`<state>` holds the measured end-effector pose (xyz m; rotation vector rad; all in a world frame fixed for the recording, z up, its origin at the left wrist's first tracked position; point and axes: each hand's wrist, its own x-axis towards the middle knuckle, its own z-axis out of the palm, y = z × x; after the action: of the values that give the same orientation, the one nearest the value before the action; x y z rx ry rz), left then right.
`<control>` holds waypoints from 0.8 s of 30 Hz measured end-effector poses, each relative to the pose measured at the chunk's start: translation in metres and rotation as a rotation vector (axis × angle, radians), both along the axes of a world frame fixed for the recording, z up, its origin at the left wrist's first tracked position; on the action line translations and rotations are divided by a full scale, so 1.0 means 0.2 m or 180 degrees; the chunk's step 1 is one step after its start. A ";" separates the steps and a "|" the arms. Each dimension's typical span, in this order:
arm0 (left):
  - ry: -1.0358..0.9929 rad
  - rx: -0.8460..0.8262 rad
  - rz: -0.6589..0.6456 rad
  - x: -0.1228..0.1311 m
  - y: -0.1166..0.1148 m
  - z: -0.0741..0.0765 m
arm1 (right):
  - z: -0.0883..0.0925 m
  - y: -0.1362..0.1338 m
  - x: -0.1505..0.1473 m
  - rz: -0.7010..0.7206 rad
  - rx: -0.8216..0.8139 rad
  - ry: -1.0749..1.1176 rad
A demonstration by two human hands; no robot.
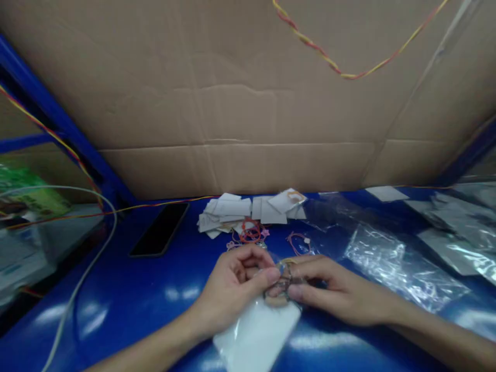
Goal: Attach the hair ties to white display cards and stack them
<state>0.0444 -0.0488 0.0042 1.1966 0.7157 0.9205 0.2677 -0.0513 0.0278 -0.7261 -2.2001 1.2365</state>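
My left hand (pixel 228 289) is closed, thumb and fingertips pinching the crumpled top of a clear plastic bag. Opposite it, my right hand (pixel 337 292) pinches the other side of the same top. A white card (pixel 259 336) lies flat inside or under the bag, below both hands. Something small and yellowish shows between the fingertips, too blurred to name. Just beyond the hands are red cord bracelets (pixel 251 231), a pink star charm (pixel 265 233) and a pink cord bracelet (pixel 297 243).
Behind the bracelets lies a pile of white cards (pixel 230 207). A black phone (pixel 160 230) rests at left, near a pale cable (pixel 87 268). Clear plastic bags (pixel 399 263) spread across the right. A cardboard wall (pixel 240 113) closes the back of the blue table (pixel 155 299); a twisted wire (pixel 329 59) hangs above.
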 end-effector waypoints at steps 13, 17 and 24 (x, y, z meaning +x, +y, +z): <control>-0.0033 0.0121 0.0016 -0.02 0.01 0.02 | -0.06 0.04 0.03 -0.1103 -0.1197 0.0721; 0.0022 0.0290 0.0047 -0.03 0.01 0.04 | -0.05 0.05 0.02 -0.1164 -0.1079 0.0912; 0.0176 0.0399 0.0108 -0.03 0.01 0.05 | -0.04 0.08 0.04 -0.1551 -0.0767 0.0766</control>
<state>0.0380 -0.0461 0.0141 1.3282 0.7329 0.9752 0.2749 -0.0360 0.0200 -1.0701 -1.5713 1.2597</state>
